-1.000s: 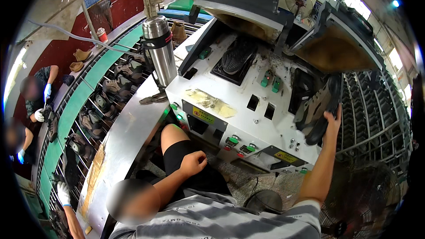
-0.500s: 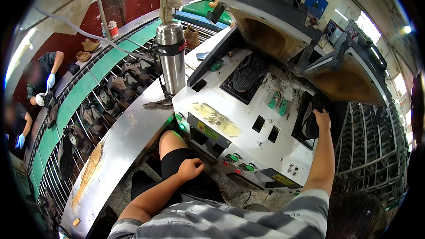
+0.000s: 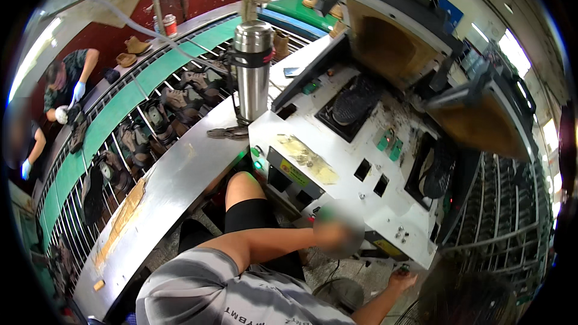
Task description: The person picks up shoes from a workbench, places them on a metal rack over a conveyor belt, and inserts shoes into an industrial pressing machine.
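Note:
My left hand (image 3: 338,236) reaches across to the front panel of a white shoe press (image 3: 337,189), at its buttons; the hand is smeared and its fingers do not show. Low at the press's near right corner, my right hand (image 3: 402,280) has curled fingers at a small dark part, too small to make out. A black shoe (image 3: 438,171) lies in the right-hand recess, toe toward me, touched by neither hand. Another black knit shoe (image 3: 356,101) lies in the left recess. Above them the left lid (image 3: 394,39) and right lid (image 3: 478,123) are raised.
A steel flask (image 3: 251,87) stands at the press's left edge, beside a metal counter (image 3: 174,171). Shoes fill a curved roller rack (image 3: 135,144) on the left. Two people work beyond it, one gloved hand (image 3: 79,91) showing. Wire racks (image 3: 506,204) stand at right.
My right hand has let go of the black shoe and moved down to the press's front corner. My left hand has gone from my lap to the front panel. The view has shifted.

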`<move>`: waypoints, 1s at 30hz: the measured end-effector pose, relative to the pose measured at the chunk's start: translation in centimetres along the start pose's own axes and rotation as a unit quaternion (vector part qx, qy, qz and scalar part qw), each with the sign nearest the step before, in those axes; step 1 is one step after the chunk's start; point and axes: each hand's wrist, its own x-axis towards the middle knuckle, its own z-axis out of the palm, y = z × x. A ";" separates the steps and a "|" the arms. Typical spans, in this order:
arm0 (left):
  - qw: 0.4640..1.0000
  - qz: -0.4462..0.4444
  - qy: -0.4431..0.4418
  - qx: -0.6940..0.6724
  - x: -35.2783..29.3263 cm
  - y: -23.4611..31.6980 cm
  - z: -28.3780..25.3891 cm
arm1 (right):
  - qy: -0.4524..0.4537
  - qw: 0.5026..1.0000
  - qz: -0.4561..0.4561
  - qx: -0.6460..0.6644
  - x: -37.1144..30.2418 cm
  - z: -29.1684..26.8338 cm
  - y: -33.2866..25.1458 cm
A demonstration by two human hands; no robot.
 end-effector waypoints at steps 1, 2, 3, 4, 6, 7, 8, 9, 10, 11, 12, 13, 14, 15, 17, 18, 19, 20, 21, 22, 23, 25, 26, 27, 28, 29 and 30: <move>0.997 0.074 0.035 0.010 0.1 -1.4 0.5 | 0.015 0.995 -0.062 -0.081 -0.3 0.1 0.0; 0.986 0.142 0.078 0.026 -0.1 -2.9 0.6 | 0.026 0.979 -0.119 -0.162 -0.2 -0.4 0.5; 0.986 0.139 0.082 0.039 -1.4 -2.5 -0.8 | 0.047 0.953 -0.177 -0.241 -0.6 -1.1 1.4; 0.986 0.133 0.088 0.054 -3.3 -2.8 -2.6 | 0.025 0.914 -0.214 -0.345 -2.4 -1.1 3.4; 0.991 -0.083 0.097 -0.045 -7.8 -4.9 -5.9 | -0.120 0.846 -0.285 -0.435 -8.3 -0.4 9.2; 0.972 -0.088 0.170 -0.135 -10.3 -6.5 -7.1 | -0.232 0.821 -0.317 -0.415 -12.1 0.8 12.5; 0.940 -0.124 0.263 -0.178 -13.4 -7.3 -8.5 | -0.371 0.707 -0.436 -0.414 -15.5 1.9 15.0; 0.925 -0.079 0.342 -0.143 -17.0 -8.6 -9.9 | -0.499 0.561 -0.535 -0.387 -19.1 4.0 16.7; 0.896 -0.151 0.399 -0.127 -20.6 -9.5 -11.1 | -0.553 0.525 -0.560 -0.324 -22.1 7.5 17.8; 0.874 -0.211 0.432 -0.074 -23.9 -7.6 -13.1 | -0.598 0.487 -0.581 -0.261 -25.4 11.4 18.4; 0.844 -0.234 0.479 -0.050 -27.5 -8.7 -13.9 | -0.571 0.506 -0.584 -0.277 -26.6 14.7 19.8; 0.807 -0.259 0.528 -0.047 -31.0 -10.4 -13.8 | -0.534 0.540 -0.567 -0.317 -28.0 18.8 21.0; 0.770 -0.289 0.567 -0.045 -34.2 -9.5 -14.2 | -0.497 0.571 -0.546 -0.360 -29.1 22.9 22.3; 0.740 -0.320 0.590 -0.037 -37.5 -10.2 -14.0 | -0.472 0.524 -0.636 -0.312 -29.0 27.7 23.2; 0.688 -0.311 0.656 -0.011 -43.0 -10.6 -13.0 | -0.344 0.499 -0.721 -0.336 -29.7 36.2 23.1; 0.635 -0.290 0.714 -0.056 -44.8 -9.6 -12.2 | -0.310 0.499 -0.685 -0.430 -30.2 39.5 22.8; 0.595 -0.293 0.747 -0.042 -47.2 -10.6 -10.7 | -0.248 0.511 -0.670 -0.478 -29.5 42.8 23.1; 0.555 -0.292 0.776 -0.072 -49.0 -11.3 -9.0 | -0.203 0.518 -0.627 -0.546 -28.0 45.9 23.5; 0.511 -0.291 0.803 -0.102 -50.8 -11.5 -7.1 | -0.206 0.526 -0.519 -0.642 -28.3 47.8 23.7; 0.475 -0.309 0.816 -0.116 -52.2 -11.3 -5.5 | -0.183 0.520 -0.435 -0.713 -28.5 49.7 23.4; 0.460 -0.303 0.826 -0.117 -52.7 -11.1 -4.8 | -0.147 0.516 -0.430 -0.726 -23.7 53.2 24.0; 0.430 -0.299 0.844 -0.117 -53.7 -10.6 -2.8 | -0.169 0.559 -0.340 -0.737 -18.8 56.9 23.7; 0.410 -0.297 0.853 -0.124 -54.5 -11.1 -1.3 | -0.251 0.569 -0.300 -0.723 -19.5 56.0 24.5; 0.412 -0.284 0.855 -0.139 -54.4 -11.9 -1.2 | -0.234 0.583 -0.318 -0.710 -16.6 56.9 24.5; 0.401 -0.282 0.859 -0.151 -54.2 -12.0 -0.6 | -0.219 0.602 -0.332 -0.692 -19.0 55.3 25.7; 0.391 -0.280 0.861 -0.162 -54.0 -12.2 -0.3 | -0.216 0.610 -0.359 -0.673 -21.4 52.3 26.2; 0.415 -0.273 0.853 -0.159 -53.4 -12.5 -0.5 | -0.208 0.618 -0.392 -0.648 -24.2 49.3 25.4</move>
